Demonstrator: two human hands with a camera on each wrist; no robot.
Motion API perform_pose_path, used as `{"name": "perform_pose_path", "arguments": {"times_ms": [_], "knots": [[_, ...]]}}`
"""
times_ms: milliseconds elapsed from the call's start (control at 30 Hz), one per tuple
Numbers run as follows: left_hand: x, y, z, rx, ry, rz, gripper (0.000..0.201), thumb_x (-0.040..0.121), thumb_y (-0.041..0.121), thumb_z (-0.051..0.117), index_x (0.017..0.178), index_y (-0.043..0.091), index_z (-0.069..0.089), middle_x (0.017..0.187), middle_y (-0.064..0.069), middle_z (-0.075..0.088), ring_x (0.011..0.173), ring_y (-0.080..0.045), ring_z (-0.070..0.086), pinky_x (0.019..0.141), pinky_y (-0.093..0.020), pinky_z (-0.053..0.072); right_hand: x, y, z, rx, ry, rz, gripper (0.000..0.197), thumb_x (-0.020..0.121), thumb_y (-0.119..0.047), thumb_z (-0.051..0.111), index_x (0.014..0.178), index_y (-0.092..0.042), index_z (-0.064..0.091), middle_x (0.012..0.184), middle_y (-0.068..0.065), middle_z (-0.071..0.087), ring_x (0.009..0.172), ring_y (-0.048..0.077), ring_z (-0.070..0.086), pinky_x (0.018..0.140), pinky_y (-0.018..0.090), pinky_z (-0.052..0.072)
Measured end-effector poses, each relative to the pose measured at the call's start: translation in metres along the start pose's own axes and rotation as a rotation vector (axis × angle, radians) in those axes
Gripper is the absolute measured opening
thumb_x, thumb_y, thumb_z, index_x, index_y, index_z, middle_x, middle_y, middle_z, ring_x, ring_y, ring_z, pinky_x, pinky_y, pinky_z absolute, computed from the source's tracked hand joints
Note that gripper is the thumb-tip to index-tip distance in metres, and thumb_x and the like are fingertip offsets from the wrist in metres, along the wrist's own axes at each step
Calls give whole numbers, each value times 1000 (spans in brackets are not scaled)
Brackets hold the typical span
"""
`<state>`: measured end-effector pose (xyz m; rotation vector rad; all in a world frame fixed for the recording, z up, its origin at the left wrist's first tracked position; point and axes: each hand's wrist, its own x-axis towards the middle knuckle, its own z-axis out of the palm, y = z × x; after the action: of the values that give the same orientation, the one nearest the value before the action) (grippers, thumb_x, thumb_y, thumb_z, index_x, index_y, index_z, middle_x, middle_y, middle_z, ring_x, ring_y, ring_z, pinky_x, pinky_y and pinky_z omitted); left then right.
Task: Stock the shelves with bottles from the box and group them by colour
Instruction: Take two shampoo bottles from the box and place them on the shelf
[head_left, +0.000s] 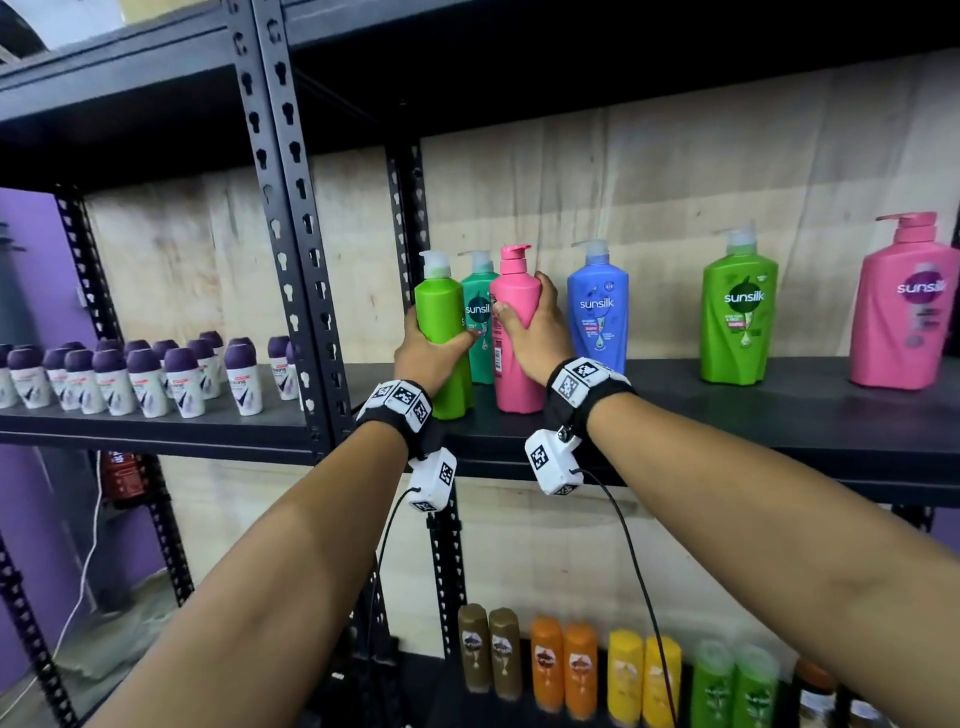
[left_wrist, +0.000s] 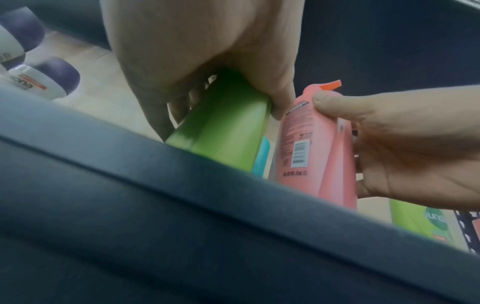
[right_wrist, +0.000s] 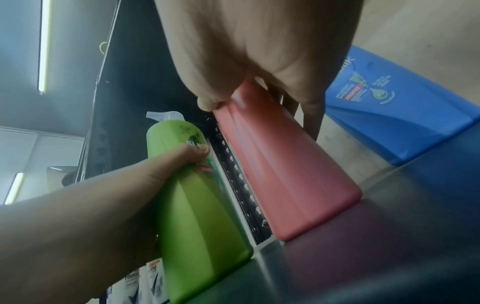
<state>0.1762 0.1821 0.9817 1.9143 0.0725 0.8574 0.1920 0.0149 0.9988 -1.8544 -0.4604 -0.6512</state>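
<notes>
Left hand (head_left: 426, 348) grips the green bottle (head_left: 444, 332); right hand (head_left: 535, 332) grips the pink bottle (head_left: 514, 332). Both bottles stand upright on the black shelf (head_left: 727, 410), centre of the frame, side by side. A teal bottle (head_left: 480, 312) stands behind them, a blue bottle (head_left: 597, 312) just right.

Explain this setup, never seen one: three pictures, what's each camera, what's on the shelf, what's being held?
No robot: a person stocking a black shelf, wearing three cameras. The wide picture is from the head; the other two look along each wrist from below. The left hand has its grip round a green bottle; the right hand grips a pink bottle. Both bottles stand on the shelf. Behind them is a teal bottle; to the right stand blue, green and pink ones.
</notes>
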Motion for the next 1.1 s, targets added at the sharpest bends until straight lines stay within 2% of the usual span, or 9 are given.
{"name": "perform_pose_path", "arguments": {"times_ms": [200, 333, 533, 633, 733, 833, 967, 1033, 1100], "knots": [[1, -6, 0, 41, -19, 5, 90, 78, 58, 77, 147, 24, 32, 109, 1, 59, 97, -23, 59, 87, -31, 48, -4, -4, 2, -12, 18, 20, 75, 101, -42, 56, 158, -16, 16, 135, 19, 57, 113, 36, 62, 93, 41, 51], [-8, -14, 1, 88, -54, 2, 95, 80, 65, 72, 150, 21, 26, 123, -9, 62, 105, -30, 63, 92, -39, 52, -8, -5, 1, -17, 19, 29, 70, 101, -40, 55, 157, -15, 19, 134, 19, 58, 110, 38, 63, 88, 41, 52], [-32, -18, -2, 135, -69, -4, 88, 88, 51, 71, 153, 13, 26, 133, -18, 59, 117, -36, 61, 92, -33, 46, -13, -4, -7, -86, -48, 51, 67, 101, -26, 54, 157, -14, 20, 143, 17, 51, 122, 35, 58, 102, 46, 48], [-48, -22, -5, 188, -56, 32, 79, 89, 45, 72, 150, 11, 33, 133, -18, 60, 119, -36, 60, 99, -39, 49, -20, 0, -12, -137, -87, 49, 68, 97, -23, 55, 156, -17, 23, 144, 13, 49, 124, 33, 56, 105, 47, 46], [-61, -23, -8, 232, -25, 57, 74, 91, 38, 70, 150, 8, 36, 138, -18, 57, 127, -36, 54, 104, -47, 46, -33, 1, -19, -148, -70, 7, 71, 94, -24, 60, 156, -17, 26, 145, 12, 49, 130, 30, 51, 110, 43, 42], [-76, -22, -9, 242, 2, 75, 72, 93, 32, 68, 152, 6, 35, 142, -18, 51, 131, -34, 49, 108, -45, 42, -48, 0, -26, -184, -77, -15, 72, 95, -27, 60, 157, -16, 24, 151, 14, 39, 137, 28, 43, 116, 37, 34], [-99, -20, -12, 224, 59, 121, 65, 94, 31, 67, 149, 6, 42, 137, -15, 49, 124, -29, 52, 106, -36, 43, -71, -5, -40, -265, -113, -107, 52, 98, -28, 57, 146, -15, 43, 134, 8, 49, 118, 20, 55, 108, 36, 42], [-112, -20, -14, 241, 76, 189, 53, 95, 29, 66, 141, 8, 52, 130, -12, 52, 119, -26, 54, 100, -31, 43, -83, -8, -48, -292, -143, -188, 33, 98, -24, 57, 128, -12, 59, 112, 4, 58, 99, 15, 58, 99, 35, 47], [-126, -21, -16, 269, 83, 276, 40, 95, 27, 65, 130, 9, 61, 123, -9, 56, 117, -26, 53, 100, -34, 43, -98, -8, -58, -352, -193, -243, 18, 97, -23, 57, 107, -12, 67, 97, 3, 61, 87, 17, 58, 91, 35, 49]]}}
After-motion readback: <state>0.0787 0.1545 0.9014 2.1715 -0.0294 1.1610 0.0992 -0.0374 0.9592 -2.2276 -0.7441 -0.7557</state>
